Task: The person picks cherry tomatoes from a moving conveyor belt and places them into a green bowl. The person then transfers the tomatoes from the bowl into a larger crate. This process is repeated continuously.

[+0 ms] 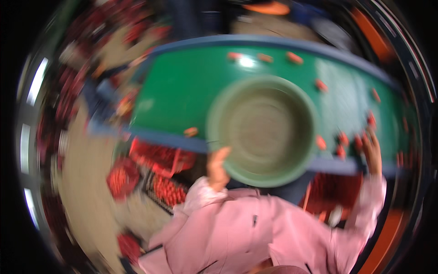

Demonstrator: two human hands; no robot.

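A round green plastic basin (pixel 261 174) is tilted in front of my body, over the near edge of a green conveyor belt (pixel 178 92). No contents show inside it. My left hand (pixel 218 167) grips the basin's rim at its lower left, thumb over the edge. Off to the right, my right hand (pixel 373 150) reaches over the belt with fingers extended. Its fingertips are at or just beside a red piece of produce (pixel 371 119); blur hides whether they hold it. Close by lie more red pieces (pixel 343 138), their exact kind too blurred to tell.
Blue-grey rails (pixel 337 165) edge the belt. Below it stand red crates (pixel 160 157) (pixel 333 191) and a dark crate of red produce (pixel 169 190). A red sack (pixel 123 178) sits on the floor. Another person (pixel 102 99) is at the belt's left end.
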